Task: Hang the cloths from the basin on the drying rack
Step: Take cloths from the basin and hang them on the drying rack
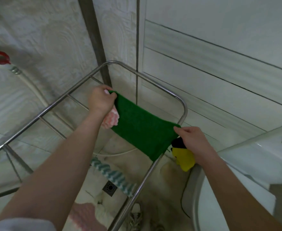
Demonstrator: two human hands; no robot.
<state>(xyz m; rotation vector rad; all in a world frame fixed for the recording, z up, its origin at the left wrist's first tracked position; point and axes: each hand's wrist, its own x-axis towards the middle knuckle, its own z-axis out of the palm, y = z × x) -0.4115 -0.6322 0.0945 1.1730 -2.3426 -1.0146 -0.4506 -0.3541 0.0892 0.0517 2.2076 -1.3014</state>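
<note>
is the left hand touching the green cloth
Touching. The head view shows the left hand pinching the green cloth at its far corner.

Cloth (pixel 137 125) across drying rack (pixel 184 105) far corner, between left hand (pixel 100 100) and right hand (pixel 191 139); second cloth (pixel 110 174) on rack, nearer.

Home bathroom: tiled walls (pixel 220 67), floor drain (pixel 110 188), shower hose (pixel 33 87).
</note>
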